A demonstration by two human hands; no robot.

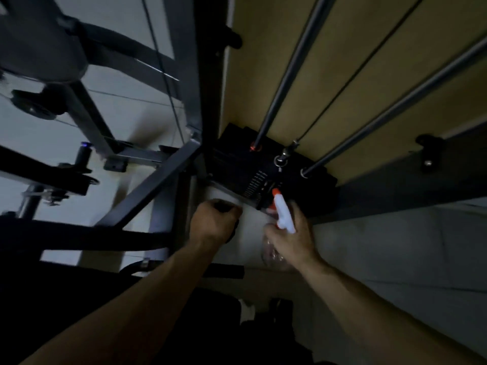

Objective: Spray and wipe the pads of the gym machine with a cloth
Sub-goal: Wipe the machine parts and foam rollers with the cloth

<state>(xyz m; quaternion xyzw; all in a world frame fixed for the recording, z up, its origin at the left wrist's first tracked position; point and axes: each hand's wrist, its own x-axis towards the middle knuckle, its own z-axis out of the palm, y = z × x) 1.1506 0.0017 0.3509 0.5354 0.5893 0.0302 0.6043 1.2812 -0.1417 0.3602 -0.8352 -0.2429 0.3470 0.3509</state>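
Observation:
The scene is dim and blurred. My right hand (292, 233) grips a clear spray bottle (272, 255) with a white head and orange nozzle (276, 192), aimed toward the black weight stack (237, 159). My left hand (214, 221) is a closed fist around something dark, possibly a cloth (233, 230); I cannot tell for sure. It is close to the grey frame bar of the gym machine (152, 185). A dark padded part (79, 299) fills the lower left, mostly lost in shadow.
Two steel guide rods (287, 72) and a cable run up from the weight stack before a tan wall. Grey frame tubes and a pulley (37, 109) cross the left side. Pale tiled floor (395, 259) lies to the right. A dark shoe (280, 305) shows below.

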